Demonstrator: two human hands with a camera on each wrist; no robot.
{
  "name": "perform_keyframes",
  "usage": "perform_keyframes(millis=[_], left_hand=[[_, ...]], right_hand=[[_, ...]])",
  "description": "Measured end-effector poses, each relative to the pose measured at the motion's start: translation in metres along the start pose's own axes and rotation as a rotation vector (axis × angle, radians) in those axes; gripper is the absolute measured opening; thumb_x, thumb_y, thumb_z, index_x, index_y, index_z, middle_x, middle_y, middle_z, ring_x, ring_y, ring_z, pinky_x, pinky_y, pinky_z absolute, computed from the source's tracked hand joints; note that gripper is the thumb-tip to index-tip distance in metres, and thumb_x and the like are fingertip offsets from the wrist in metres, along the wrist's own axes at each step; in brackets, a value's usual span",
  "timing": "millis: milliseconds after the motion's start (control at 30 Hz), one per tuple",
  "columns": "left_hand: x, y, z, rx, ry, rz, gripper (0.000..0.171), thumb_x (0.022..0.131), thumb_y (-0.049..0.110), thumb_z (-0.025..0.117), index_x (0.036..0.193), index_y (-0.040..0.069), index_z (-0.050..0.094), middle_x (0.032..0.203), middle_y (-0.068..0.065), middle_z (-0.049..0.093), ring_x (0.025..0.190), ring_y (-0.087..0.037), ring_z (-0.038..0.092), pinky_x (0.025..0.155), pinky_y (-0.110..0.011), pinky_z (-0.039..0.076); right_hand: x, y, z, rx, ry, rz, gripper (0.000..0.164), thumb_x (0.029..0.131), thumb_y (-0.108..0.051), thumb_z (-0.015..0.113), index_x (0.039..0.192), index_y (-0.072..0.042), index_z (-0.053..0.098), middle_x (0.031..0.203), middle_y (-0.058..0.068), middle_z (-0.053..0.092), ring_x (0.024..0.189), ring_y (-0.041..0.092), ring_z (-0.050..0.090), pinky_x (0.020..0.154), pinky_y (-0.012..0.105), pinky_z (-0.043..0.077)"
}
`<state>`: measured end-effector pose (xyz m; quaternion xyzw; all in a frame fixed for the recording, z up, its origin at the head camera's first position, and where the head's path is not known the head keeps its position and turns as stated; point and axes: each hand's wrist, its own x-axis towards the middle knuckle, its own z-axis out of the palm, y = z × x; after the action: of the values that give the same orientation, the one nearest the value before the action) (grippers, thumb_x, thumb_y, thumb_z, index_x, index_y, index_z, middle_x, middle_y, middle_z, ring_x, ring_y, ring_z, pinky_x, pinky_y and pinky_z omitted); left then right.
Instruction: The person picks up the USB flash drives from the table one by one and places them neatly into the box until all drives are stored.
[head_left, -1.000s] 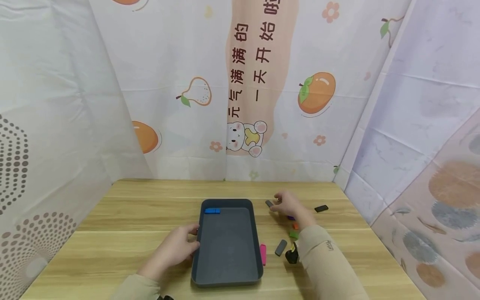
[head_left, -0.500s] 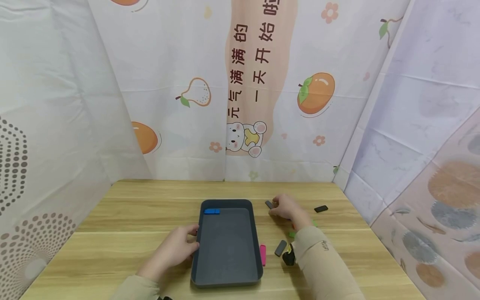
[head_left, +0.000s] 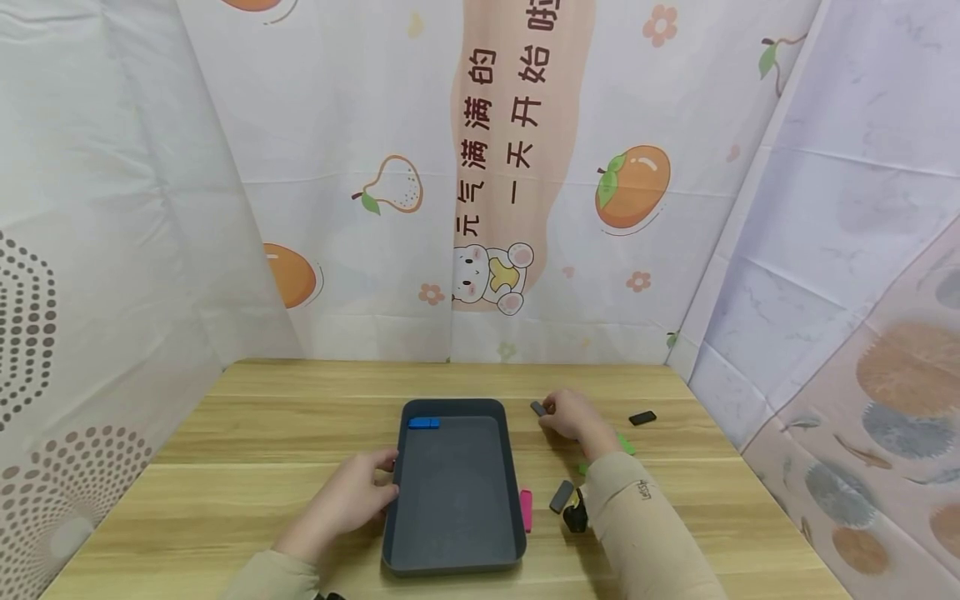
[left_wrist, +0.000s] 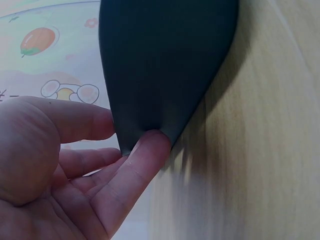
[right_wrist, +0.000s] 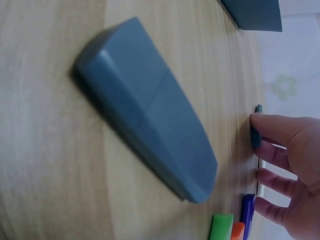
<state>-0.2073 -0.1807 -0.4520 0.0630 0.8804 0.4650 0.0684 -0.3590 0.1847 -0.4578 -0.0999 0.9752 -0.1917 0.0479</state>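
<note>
My left hand (head_left: 352, 500) grips the left wall of a dark grey rectangular tray (head_left: 512, 467); in the left wrist view a finger (left_wrist: 150, 150) presses the outer wall. Inside the tray's far left corner lies a blue flat stick (head_left: 423, 423), seamed across the middle. Beyond the tray's far right side, my right hand (head_left: 573, 414) pinches a small grey flat stick (head_left: 537, 407) on the table. The right wrist view shows this grey stick (right_wrist: 256, 127) partly covered by the thumb. What kind of item these sticks are, perhaps flash drives, I cannot tell.
Right of the tray lie a pink stick (head_left: 527, 510) and another grey stick (head_left: 561, 497). A black stick (head_left: 642, 417) lies farther right. Green (right_wrist: 221, 227), orange (right_wrist: 237, 231) and purple (right_wrist: 247, 210) sticks show in the right wrist view. Printed curtains (head_left: 375, 275) surround the table.
The right hand's fingers have closed from a spread pose onto the small grey stick. Its forearm shifted slightly left, covering the orange stick and uncovering a bright green one. The left hand stays put.
</note>
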Motion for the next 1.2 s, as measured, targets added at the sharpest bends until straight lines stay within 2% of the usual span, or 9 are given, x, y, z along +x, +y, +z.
perform_keyframes(millis=[267, 567, 1200], left_hand=[[-0.0023, 0.0019, -0.0017, -0.02, -0.017, -0.017, 0.056, 0.09, -0.005, 0.067, 0.143, -0.009, 0.05, 0.129, -0.027, 0.06, 0.058, -0.021, 0.066, 0.05, -0.034, 0.057], [-0.0011, 0.0003, -0.0012, -0.014, -0.014, -0.011, 0.056, 0.09, -0.005, 0.068, 0.143, -0.009, 0.05, 0.128, -0.026, 0.061, 0.069, -0.018, 0.07, 0.057, -0.032, 0.059], [-0.0025, 0.0029, -0.0015, -0.021, -0.009, -0.032, 0.055, 0.09, -0.006, 0.067, 0.143, -0.01, 0.05, 0.127, -0.026, 0.062, 0.062, -0.019, 0.067, 0.053, -0.032, 0.059]], right_hand=[[0.0023, 0.001, -0.0011, 0.0, 0.02, 0.004, 0.026, 0.094, -0.019, 0.074, 0.116, -0.005, 0.074, 0.103, 0.007, 0.07, 0.091, 0.024, 0.063, 0.083, 0.045, 0.054], [0.0015, 0.0027, -0.0026, 0.006, 0.023, 0.016, 0.025, 0.09, -0.019, 0.077, 0.11, -0.004, 0.075, 0.104, 0.008, 0.071, 0.094, 0.027, 0.066, 0.086, 0.048, 0.055], [0.0023, 0.0038, -0.0012, 0.009, 0.022, 0.015, 0.015, 0.092, -0.015, 0.074, 0.104, -0.006, 0.076, 0.097, 0.005, 0.07, 0.088, 0.023, 0.064, 0.083, 0.046, 0.055]])
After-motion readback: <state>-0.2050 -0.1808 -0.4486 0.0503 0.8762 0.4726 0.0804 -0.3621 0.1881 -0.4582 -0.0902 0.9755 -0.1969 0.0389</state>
